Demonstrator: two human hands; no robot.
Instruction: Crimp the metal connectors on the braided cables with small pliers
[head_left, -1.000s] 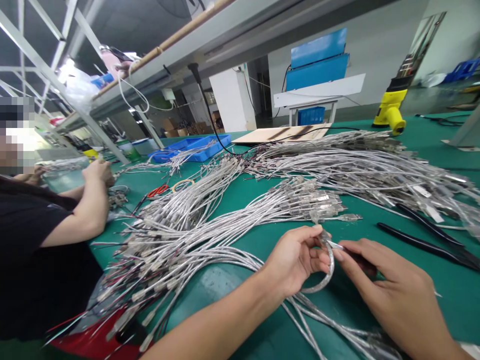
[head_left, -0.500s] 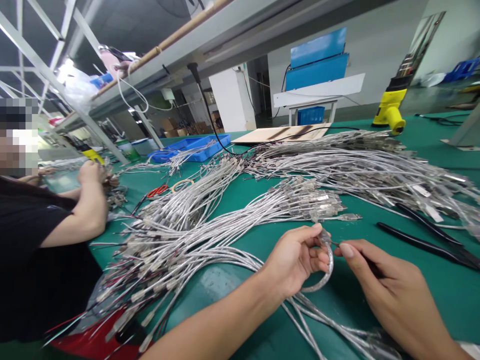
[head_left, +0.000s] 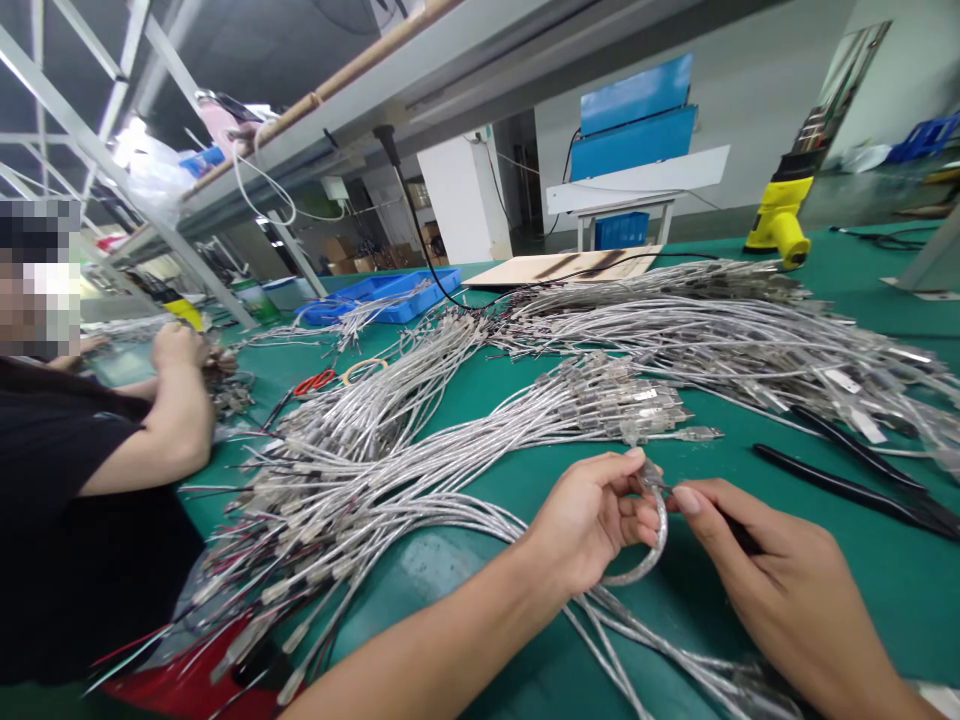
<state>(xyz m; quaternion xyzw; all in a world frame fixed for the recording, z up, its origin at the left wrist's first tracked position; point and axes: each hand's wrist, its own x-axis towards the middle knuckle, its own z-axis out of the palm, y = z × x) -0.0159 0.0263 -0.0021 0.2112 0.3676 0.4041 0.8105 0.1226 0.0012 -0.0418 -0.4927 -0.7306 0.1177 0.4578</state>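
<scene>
My left hand (head_left: 600, 515) pinches the clear plug end of a silver braided cable (head_left: 651, 565). The cable curls in a loop below the fingers. Close on its right, my right hand (head_left: 780, 570) is closed, thumb pressed on forefinger, around a thin dark tool whose tip points at the plug; most of it is hidden in the palm. Behind my hands lies a bundle of silver cables (head_left: 480, 425) with clear plugs. More loose cables (head_left: 675, 640) run beneath my hands.
Black-handled pliers (head_left: 840, 485) lie at the right. A large cable pile (head_left: 720, 325) spreads behind. Further back are a yellow heat gun (head_left: 784, 220), a wooden board (head_left: 525, 272) and a blue tray (head_left: 420, 310). Red-handled scissors (head_left: 315, 382) lie left, near a co-worker in black (head_left: 82, 450).
My right hand has shifted slightly left, bringing the thin tool's tip closer to the plug. The left hand keeps its hold on the cable.
</scene>
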